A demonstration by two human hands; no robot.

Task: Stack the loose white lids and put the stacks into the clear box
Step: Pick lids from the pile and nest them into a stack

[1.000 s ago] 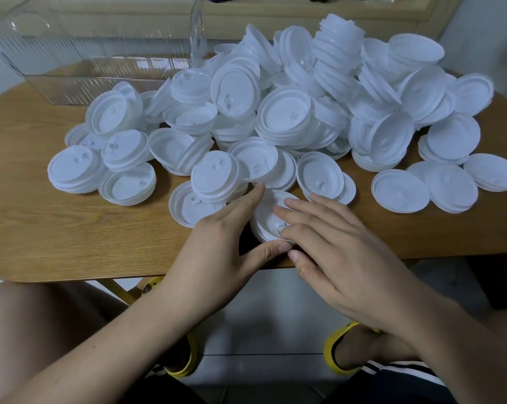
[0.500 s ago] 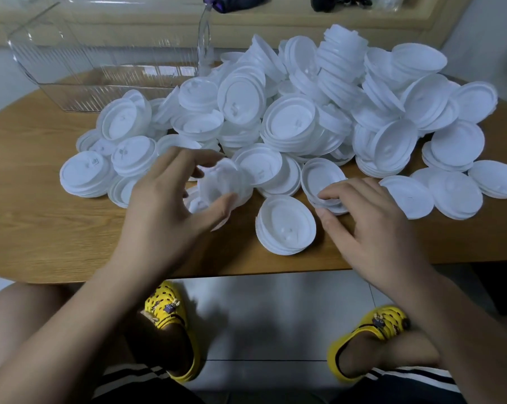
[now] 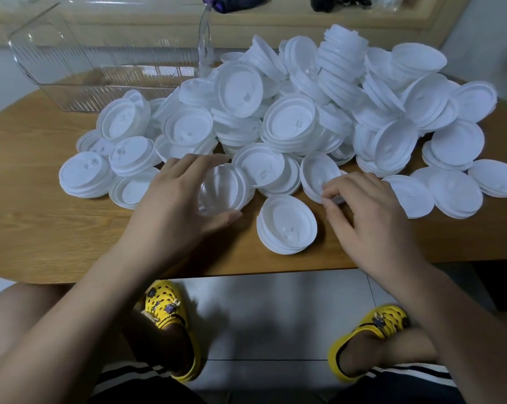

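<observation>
Left grip [image 3: 179, 205] curled round blurred lids [image 3: 221, 189], right grip [image 3: 369, 217] pinching neighbouring lid [image 3: 316, 173], fingertips partly hidden

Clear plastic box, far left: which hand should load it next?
Probably left. The left hand grips white lids nearer the clear plastic box; the right hand only touches loose lids.

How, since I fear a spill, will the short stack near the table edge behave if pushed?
Probably light: the short stack is a few thin plastic lids. Likely to slide on the smooth table, and, sitting tilted, may fan apart.
</observation>
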